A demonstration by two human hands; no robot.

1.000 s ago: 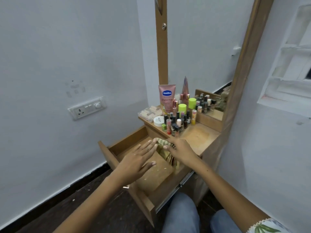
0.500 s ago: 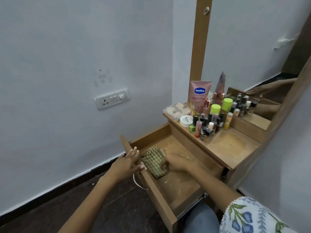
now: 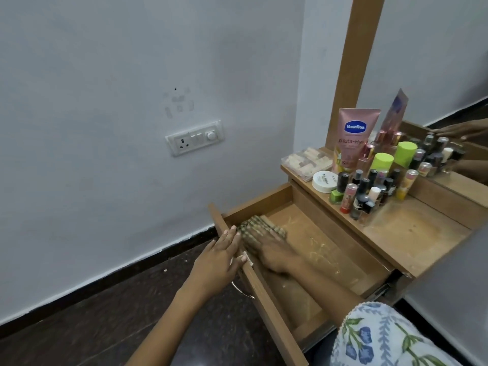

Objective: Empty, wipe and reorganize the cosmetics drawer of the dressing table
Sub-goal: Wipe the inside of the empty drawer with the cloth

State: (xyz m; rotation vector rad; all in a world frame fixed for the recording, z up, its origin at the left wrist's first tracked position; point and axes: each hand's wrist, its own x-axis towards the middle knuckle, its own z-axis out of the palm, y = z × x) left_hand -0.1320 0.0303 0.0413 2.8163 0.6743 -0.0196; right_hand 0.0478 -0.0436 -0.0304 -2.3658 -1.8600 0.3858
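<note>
The drawer (image 3: 264, 286) stands pulled out across the lower middle of the frame, its floor bare wood streaked with pale dust. In its upper-left corner lies the cloth (image 3: 257, 225), a checked green-and-tan rag, bunched against the front panel. The right hand (image 3: 269, 250) lies flat on the cloth's near part, fingers straight and pressing down, the cloth showing past the fingertips toward the upper left; the hand is blurred. The left hand (image 3: 220, 256) rests on the drawer's front panel just left of the cloth, fingers straight and laid over the top edge, the grip clamped on nothing. Below it a metal handle (image 3: 241, 289) curves out from the panel. On the bench (image 3: 412, 233) at the right of the frame stand the cosmetics: a pink tube (image 3: 355, 136), small bottles (image 3: 369, 191) in a tight cluster, a white jar (image 3: 323, 180) and a clear box (image 3: 306, 161) at the upper-left end. A mirror (image 3: 435, 62) rises behind them. A switch plate (image 3: 195, 138) sits on the wall at centre
</note>
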